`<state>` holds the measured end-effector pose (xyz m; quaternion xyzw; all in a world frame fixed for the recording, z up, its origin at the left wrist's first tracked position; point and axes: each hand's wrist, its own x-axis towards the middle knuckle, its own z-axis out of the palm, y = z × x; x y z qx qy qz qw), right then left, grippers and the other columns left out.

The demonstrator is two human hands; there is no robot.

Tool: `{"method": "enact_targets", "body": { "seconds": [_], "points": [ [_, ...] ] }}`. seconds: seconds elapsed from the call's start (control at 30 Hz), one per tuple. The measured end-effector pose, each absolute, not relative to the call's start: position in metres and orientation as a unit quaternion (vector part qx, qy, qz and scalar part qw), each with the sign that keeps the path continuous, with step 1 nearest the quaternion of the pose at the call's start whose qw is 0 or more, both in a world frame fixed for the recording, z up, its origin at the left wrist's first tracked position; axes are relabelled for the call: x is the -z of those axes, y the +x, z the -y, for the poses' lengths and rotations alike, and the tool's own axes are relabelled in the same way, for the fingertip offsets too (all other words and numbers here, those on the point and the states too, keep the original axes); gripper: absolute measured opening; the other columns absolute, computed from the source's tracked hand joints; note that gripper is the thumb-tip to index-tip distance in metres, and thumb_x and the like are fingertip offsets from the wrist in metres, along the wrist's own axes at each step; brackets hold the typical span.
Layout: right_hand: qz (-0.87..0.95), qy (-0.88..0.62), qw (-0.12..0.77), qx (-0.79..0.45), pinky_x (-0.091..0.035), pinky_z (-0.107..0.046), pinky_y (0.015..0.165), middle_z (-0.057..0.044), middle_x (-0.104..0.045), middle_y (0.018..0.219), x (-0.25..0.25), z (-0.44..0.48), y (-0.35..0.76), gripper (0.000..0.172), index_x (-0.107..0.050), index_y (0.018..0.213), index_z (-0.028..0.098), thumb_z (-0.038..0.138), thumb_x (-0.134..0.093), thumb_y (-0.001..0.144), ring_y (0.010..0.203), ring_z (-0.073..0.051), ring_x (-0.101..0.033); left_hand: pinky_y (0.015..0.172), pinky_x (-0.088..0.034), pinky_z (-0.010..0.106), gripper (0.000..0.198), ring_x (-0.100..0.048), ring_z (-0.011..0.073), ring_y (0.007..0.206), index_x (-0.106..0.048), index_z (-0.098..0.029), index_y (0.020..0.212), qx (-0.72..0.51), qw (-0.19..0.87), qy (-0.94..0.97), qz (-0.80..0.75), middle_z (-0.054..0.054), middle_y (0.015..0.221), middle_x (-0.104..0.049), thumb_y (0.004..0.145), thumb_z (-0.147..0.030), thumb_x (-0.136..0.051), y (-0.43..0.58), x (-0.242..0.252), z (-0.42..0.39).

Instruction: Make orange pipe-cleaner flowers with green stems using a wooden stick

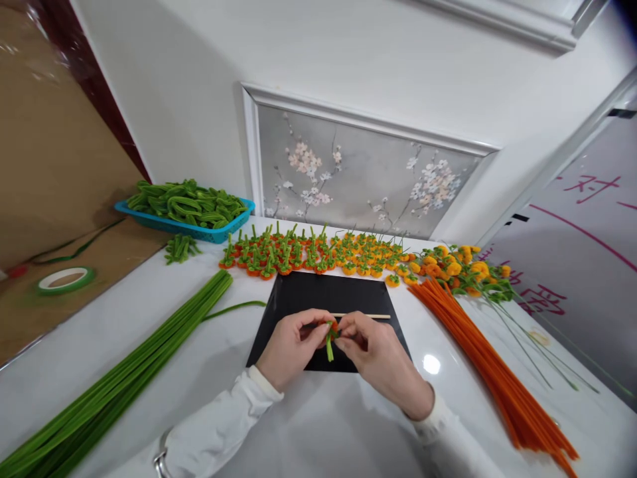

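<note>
Above a black mat (288, 299), my left hand (293, 345) pinches a small orange-and-green pipe-cleaner ornament (329, 349) between thumb and fingers. Its green stem hangs downward, and the fingers hide part of its orange body. My right hand (378, 355) is closed at the ornament's other side, with its fingertips on the green part. Behind my hands, a thin pale stick (365, 317) lies across the mat. Rows of similar orange ornaments with green stems (269, 259) and yellow-orange ones (365, 252) stand just beyond the mat.
Long green pipe cleaners (149, 352) lie at left, orange ones (478, 352) at right. A blue basket (213, 234) holds bent green pieces; short green pieces (180, 249) lie beside it. Green tape (64, 281) is far left. Yellow-orange stemmed pieces (452, 269) are piled back right, near the wall.
</note>
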<state>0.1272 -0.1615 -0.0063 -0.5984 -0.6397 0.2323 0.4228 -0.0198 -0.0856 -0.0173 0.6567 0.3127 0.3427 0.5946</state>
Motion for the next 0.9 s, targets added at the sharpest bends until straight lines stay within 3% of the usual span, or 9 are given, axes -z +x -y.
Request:
{"method": "enact_targets", "body": {
  "seconds": [0.17,0.27,0.43,0.63,0.9],
  "points": [
    [0.616,-0.591,0.452,-0.259,-0.043,-0.021,0.05,0.001,-0.06,0.07,0.01,0.159,0.122,0.01,-0.056,0.085,0.019,0.016,-0.05,0.079,0.055,-0.01,-0.054,0.068,-0.053,0.029,0.018,-0.062,0.0169,0.072,-0.066,-0.013,0.085,-0.327,0.569,0.69,-0.306,0.006,0.082,-0.066,0.077,-0.026,-0.057,-0.02,0.02,0.086],
    [0.548,-0.568,0.493,-0.367,-0.047,-0.021,0.047,0.002,-0.057,0.07,0.014,0.158,0.12,0.008,-0.053,0.087,0.019,0.023,-0.052,0.079,0.053,-0.01,-0.057,0.071,-0.052,0.028,0.016,-0.063,0.0179,0.076,-0.066,-0.013,0.083,-0.33,0.554,0.703,-0.3,0.007,0.082,-0.067,0.077,-0.023,-0.057,-0.021,0.018,0.086],
    [0.399,-0.502,0.571,-0.512,-0.055,-0.026,0.056,0.003,-0.057,0.069,0.012,0.155,0.115,0.027,-0.05,0.081,0.018,0.036,-0.068,0.071,0.058,-0.012,-0.062,0.068,-0.053,0.027,0.014,-0.062,0.0162,0.072,-0.067,-0.013,0.08,-0.356,0.583,0.667,-0.297,0.005,0.079,-0.067,0.075,-0.024,-0.061,-0.02,0.015,0.087],
    [0.422,-0.522,0.6,-0.435,-0.047,-0.021,0.05,0.002,-0.062,0.068,0.015,0.154,0.116,0.023,-0.056,0.079,0.019,0.036,-0.071,0.071,0.059,-0.012,-0.06,0.063,-0.056,0.029,0.027,-0.063,0.0145,0.067,-0.064,-0.014,0.083,-0.324,0.693,0.559,-0.319,0.002,0.075,-0.065,0.069,-0.036,-0.07,-0.021,0.013,0.092],
    [0.542,-0.574,0.538,-0.295,-0.047,-0.027,0.062,-0.002,-0.063,0.077,0.024,0.153,0.123,0.01,-0.068,0.083,0.02,0.027,-0.064,0.076,0.068,-0.015,-0.059,0.064,-0.056,0.029,0.036,-0.064,0.0135,0.063,-0.066,-0.012,0.081,-0.307,0.73,0.514,-0.33,0.002,0.067,-0.066,0.061,-0.041,-0.076,-0.024,0.006,0.092]
  ]
}}
